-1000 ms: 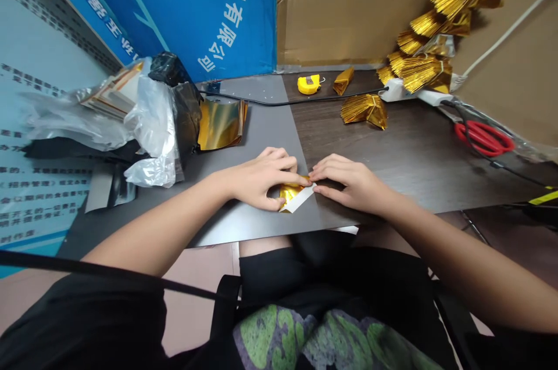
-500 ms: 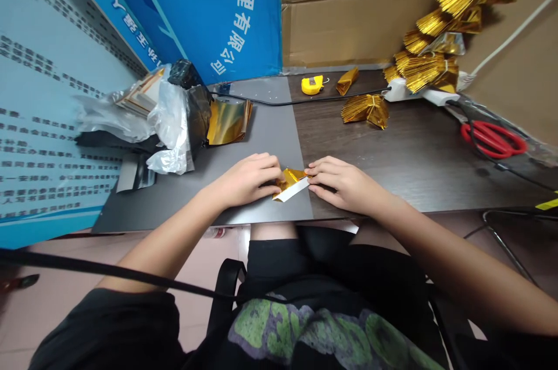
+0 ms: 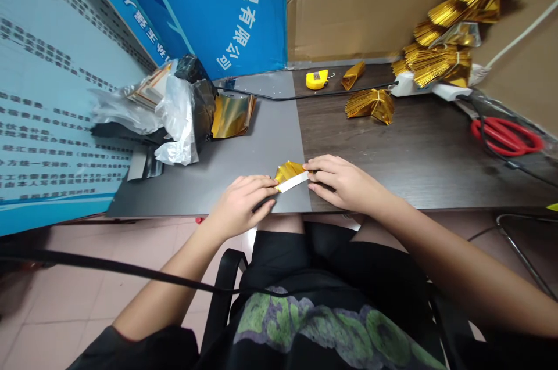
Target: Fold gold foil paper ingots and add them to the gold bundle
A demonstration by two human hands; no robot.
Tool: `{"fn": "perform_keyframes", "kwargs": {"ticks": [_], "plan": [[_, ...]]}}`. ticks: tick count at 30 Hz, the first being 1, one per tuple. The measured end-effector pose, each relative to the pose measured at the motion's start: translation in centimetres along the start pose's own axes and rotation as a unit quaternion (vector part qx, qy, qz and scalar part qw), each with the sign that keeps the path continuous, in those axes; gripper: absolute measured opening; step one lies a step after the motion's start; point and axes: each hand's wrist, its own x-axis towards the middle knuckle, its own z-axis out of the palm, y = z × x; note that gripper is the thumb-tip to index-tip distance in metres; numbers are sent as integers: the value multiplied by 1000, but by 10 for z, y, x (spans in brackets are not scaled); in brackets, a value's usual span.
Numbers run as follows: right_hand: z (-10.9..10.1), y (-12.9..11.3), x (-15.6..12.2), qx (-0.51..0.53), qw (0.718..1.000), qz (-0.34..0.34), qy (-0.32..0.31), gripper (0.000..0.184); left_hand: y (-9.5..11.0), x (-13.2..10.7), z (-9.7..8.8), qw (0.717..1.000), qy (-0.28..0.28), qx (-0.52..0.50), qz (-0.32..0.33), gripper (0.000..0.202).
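A wall of brown corrugated cardboard (image 3: pixel 361 15) rises behind a dark brown wood-grain tabletop (image 3: pixel 418 178), and a bright blue printed banner (image 3: pixel 235 10) and a pale blue text-covered poster (image 3: pixel 56 97) stand to its left. A flat grey board (image 3: pixel 265 120) covers the left part of the tabletop, and the seated person's knees show below its front edge.

A crumpled clear plastic bag (image 3: pixel 176 117) and a black plastic bag (image 3: pixel 203 108) lie at the far left of the grey board, touching a curled sheet of shiny gold foil (image 3: pixel 233 116). Far right, pleated gold foil fans (image 3: pixel 440 65) are heaped against the cardboard, above a white power strip (image 3: pixel 410 87). A tied bundle of gold pleats (image 3: pixel 370 106) sits on the wood nearby, with red-handled scissors (image 3: pixel 508 137) to its right, and a yellow tape measure (image 3: pixel 316 80) and a small folded gold foil piece (image 3: pixel 353 75) lie farther back.

A small folded gold foil packet with a white strip across it (image 3: pixel 290 176) lies on the grey board, just inside its right edge. The left hand (image 3: pixel 242 205) and right hand (image 3: pixel 344 182) come in from either side, fingers loosely curled, their fingertips at its two ends. I cannot tell whether either hand grips it or merely touches it.
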Motion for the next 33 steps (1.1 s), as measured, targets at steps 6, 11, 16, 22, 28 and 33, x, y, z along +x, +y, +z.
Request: {"fn": "perform_keyframes", "kwargs": {"ticks": [6,11,16,22,28,33], "plan": [[-3,1,-2,34,999,10,-7,17,4,1,2,999,-2,44,2,19],[-9,-3,-10,51,998,6,-25,19,8,-2,0,999,-11,33,0,20],[-11,-13,-20,62,998,5,-26,24,10,-10,3,1000,-5,16,16,29],[-13,-17,-24,65,998,5,-21,28,10,-16,10,998,47,15,26,25],[-13,-20,-25,46,998,3,-39,26,11,-18,13,998,60,-2,18,19],[-10,-23,-26,53,999,-5,-12,20,14,-20,16,997,75,-15,19,15]]}}
